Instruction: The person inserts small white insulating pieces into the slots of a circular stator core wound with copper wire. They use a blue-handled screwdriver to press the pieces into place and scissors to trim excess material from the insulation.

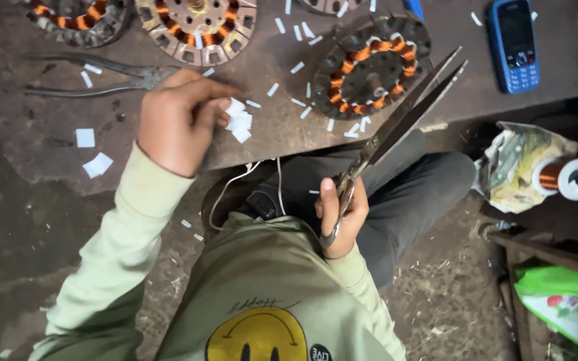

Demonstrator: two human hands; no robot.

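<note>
My left hand [178, 120] rests on the dark work board [48, 150], fingers pinched on a small stack of white paper slips [238, 122]. My right hand [341, 214] hangs over my lap and grips the handles of large metal scissors [406, 117], whose blades stand slightly apart and point up to the right. Just beyond the scissor tips lies a round motor stator with copper windings [371, 67]. More white paper slips [96, 164] are scattered over the board.
Two more stators [195, 27] [78, 17] lie along the far edge, pliers [112, 79] beside my left hand. A blue mobile phone [514, 43] sits at top right. A copper wire spool [568, 178] lies on crumpled paper to the right, above a green bag [560, 281].
</note>
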